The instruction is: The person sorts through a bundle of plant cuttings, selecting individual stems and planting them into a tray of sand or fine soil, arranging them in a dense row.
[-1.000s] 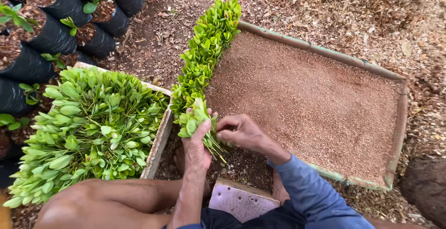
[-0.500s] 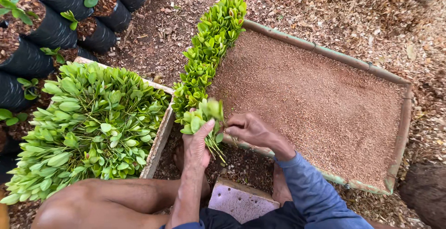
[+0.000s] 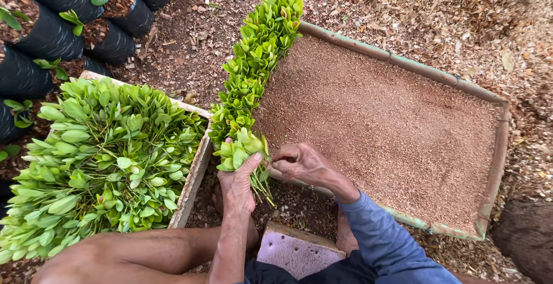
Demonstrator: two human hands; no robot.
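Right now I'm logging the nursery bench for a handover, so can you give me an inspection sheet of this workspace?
Surface: ground of brown wood chips.
Job's things: bunch of cuttings; tray of reddish grit with a row of planted cuttings along its left edge.
Clutter: wooden box full of cuttings; pale block.
Hands: left hand grips the bunch; right hand pinches at it.
Cables: nothing seen.
Surroundings: black grow bags with seedlings, upper left.

Left arm (image 3: 230,243) bare to the hand (image 3: 236,187) — no sleeve. Right arm in a long blue sleeve (image 3: 386,243), cuff at the wrist — right hand (image 3: 302,166) bare. Dark shorts (image 3: 299,273), bare knee (image 3: 115,258).
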